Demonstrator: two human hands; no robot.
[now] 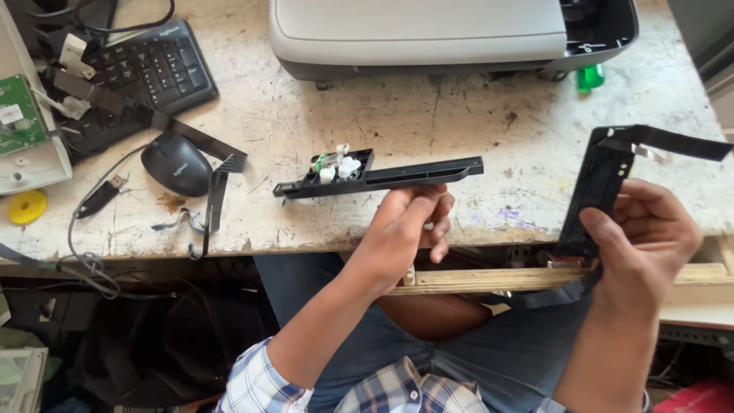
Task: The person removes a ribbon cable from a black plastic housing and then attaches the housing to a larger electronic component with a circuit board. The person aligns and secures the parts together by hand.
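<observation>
A: Head view first, biggest things down. What carries it all?

B: A scuffed pale table [428,115]. At its far edge sits a large grey machine housing [420,30], its right end open and dark inside. A small green piece [589,77] lies just beside that end.

A: And the far left corner?

B: A black keyboard [149,69] with loose black strips lying over it, and left of it a white casing holding a green circuit board [17,115]. Nearer the front edge on the left lie a black mouse [176,163], a black plug on a cable [98,197] and a yellow disc [27,206].

A: Now the hands.

B: The left hand [401,229] is at the middle of the front edge. Its fingers are curled shut around a long black plastic bar [382,177], gripping near the middle from below. The bar is level over the table, and its left end carries small white gears [342,166].

A: The right one?

B: The right hand [650,229] is at the right end of the front edge. Its fingers are closed on a flat black ribbed panel [596,191], thumb on the face, the panel nearly upright. A black flat strip [677,143] runs from the panel's top towards the right edge.
</observation>
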